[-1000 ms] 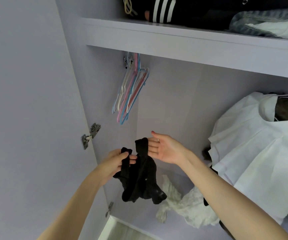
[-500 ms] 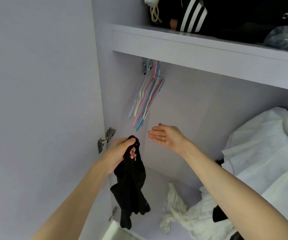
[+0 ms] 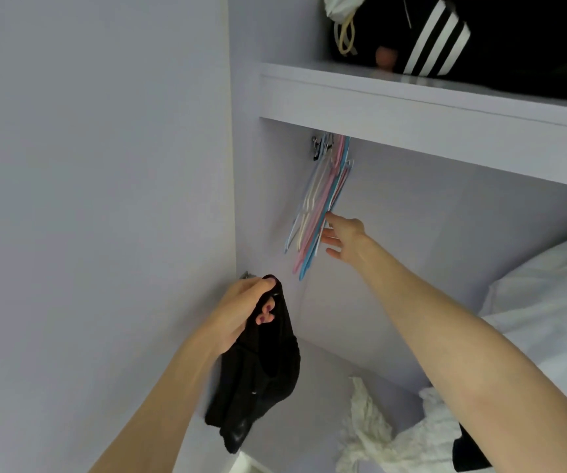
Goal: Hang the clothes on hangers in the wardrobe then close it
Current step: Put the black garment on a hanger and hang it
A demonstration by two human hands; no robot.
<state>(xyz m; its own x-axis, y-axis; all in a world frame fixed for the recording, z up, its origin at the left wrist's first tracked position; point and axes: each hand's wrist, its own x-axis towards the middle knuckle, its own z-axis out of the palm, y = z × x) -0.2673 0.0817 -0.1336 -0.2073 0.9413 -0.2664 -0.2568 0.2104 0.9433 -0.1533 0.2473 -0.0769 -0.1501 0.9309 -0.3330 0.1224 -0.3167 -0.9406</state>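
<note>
Pastel plastic hangers (image 3: pixel 317 213) dangle steeply just left of the spread right hand (image 3: pixel 343 242), far nearer than the left hand (image 3: pixel 241 312) gripping a black garment (image 3: pixel 258 377)

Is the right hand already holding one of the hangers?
No: the right hand reaches with straight fingers toward the bunch of hangers and grips none, while the left hand holds the black garment.

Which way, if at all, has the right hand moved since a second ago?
Yes: the right hand has risen towards the hangers, its fingers now reaching their lower ends.
</note>
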